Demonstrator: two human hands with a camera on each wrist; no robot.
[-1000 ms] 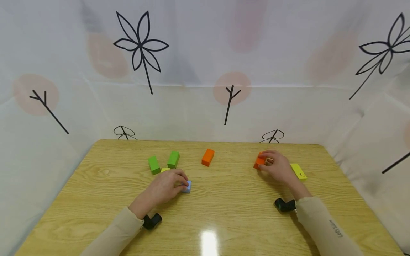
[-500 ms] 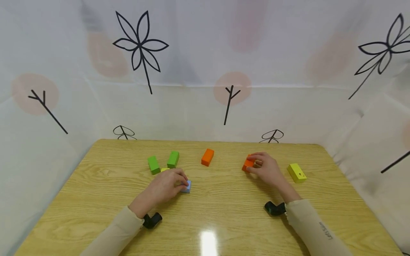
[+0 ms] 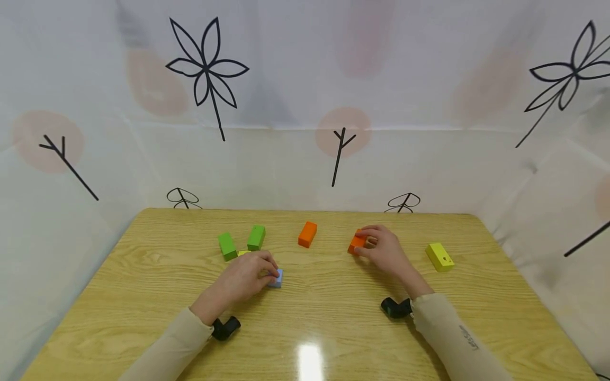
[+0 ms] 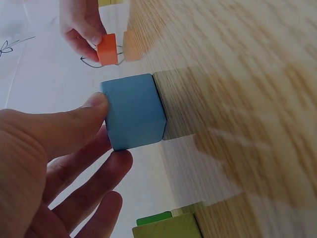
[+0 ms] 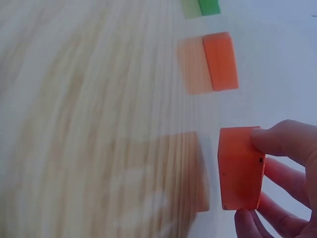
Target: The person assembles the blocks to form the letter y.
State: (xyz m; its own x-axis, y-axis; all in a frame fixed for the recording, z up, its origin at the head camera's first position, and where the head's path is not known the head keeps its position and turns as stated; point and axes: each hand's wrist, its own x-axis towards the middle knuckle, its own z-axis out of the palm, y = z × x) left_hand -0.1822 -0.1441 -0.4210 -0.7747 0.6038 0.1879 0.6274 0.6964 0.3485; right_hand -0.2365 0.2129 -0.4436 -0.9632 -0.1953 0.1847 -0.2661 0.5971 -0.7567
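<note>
My left hand [image 3: 245, 275] pinches a blue block [image 4: 132, 111] between thumb and fingers; the block rests on the table at left of centre. Just behind that hand a yellow block [image 3: 243, 253] is mostly hidden. My right hand [image 3: 383, 250] grips an orange block [image 5: 241, 168] by its sides. A gap between this block and its reflection shows it slightly above the table. To its left lies a second orange block [image 3: 307, 234], apart from it.
Two green blocks [image 3: 227, 246] lie at the back left of the wooden table [image 3: 324, 317]. A yellow block [image 3: 439, 257] with small dark marks lies to the right of the right hand. A patterned white cloth [image 3: 267, 169] hangs behind the table.
My right hand has carried its orange block leftward, towards the other orange one and away from the right-hand yellow block. The left hand and the blue block have stayed in place.
</note>
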